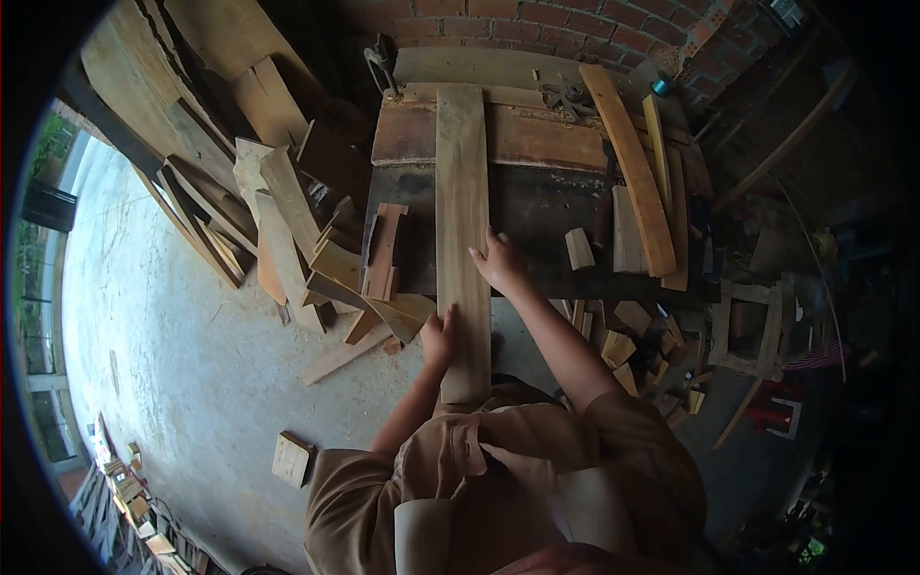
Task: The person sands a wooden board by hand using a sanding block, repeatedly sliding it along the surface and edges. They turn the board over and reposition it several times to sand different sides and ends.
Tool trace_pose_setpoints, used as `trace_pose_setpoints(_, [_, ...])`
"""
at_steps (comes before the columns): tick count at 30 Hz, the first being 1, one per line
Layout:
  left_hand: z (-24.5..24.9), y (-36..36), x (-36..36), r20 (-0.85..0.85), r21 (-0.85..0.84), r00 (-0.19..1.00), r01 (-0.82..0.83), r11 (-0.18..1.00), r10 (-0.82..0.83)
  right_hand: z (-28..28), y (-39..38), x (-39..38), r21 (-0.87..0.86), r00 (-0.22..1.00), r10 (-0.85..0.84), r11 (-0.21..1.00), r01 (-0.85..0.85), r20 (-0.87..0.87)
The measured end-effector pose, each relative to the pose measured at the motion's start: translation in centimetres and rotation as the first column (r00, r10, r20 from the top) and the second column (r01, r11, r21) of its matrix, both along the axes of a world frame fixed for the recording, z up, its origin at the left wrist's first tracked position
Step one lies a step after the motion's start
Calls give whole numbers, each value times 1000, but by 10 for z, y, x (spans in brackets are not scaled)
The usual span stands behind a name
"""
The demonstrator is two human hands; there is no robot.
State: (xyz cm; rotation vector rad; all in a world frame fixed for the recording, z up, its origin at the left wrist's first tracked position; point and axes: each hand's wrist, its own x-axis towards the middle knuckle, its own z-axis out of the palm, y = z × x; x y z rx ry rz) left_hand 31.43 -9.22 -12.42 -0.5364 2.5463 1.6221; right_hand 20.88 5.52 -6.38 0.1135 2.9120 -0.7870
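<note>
A long pale wooden plank (462, 201) lies lengthwise across a dark machine table (537, 206), its near end reaching my body. My left hand (438, 335) grips the plank's left edge near its near end. My right hand (500, 261) lies flat on the plank's right edge, farther along, fingers spread over the wood. Both arms wear brown sleeves.
Piled boards and offcuts (278, 206) lean at the left of the table. More planks (632, 168) lie on its right side, with small blocks (623, 340) scattered below. A square block (290, 458) sits on the concrete floor. A brick wall (575, 29) stands behind.
</note>
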Motion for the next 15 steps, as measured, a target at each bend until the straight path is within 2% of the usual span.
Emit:
trace_pose_setpoints(2, [-5,-2,-1,-17,-4,1000,-3,1000,3,10,-8,0,28,1000,-25,999,25,10])
trace_pose_setpoints(3, [-6,-3,-1,-24,-5,1000,13,1000,-13,6,-11,-1,28,996,-15,999,18,-83])
trace_pose_setpoints(6, [-7,-4,-2,-41,-14,999,36,999,-36,-3,-16,-3,38,985,41,999,-35,-166])
trace_pose_setpoints(11, [-2,-5,-2,-35,-31,998,41,999,-43,-9,-23,-8,92,982,91,993,-76,-168])
trace_pose_setpoints(13, [2,-9,-2,62,-116,995,87,989,-80,-3,-25,-8,79,985,87,994,-76,-149])
trace_pose_setpoints(15, [0,-10,-2,51,-100,996,73,992,-69,3,-24,-8,103,985,69,993,-53,-159])
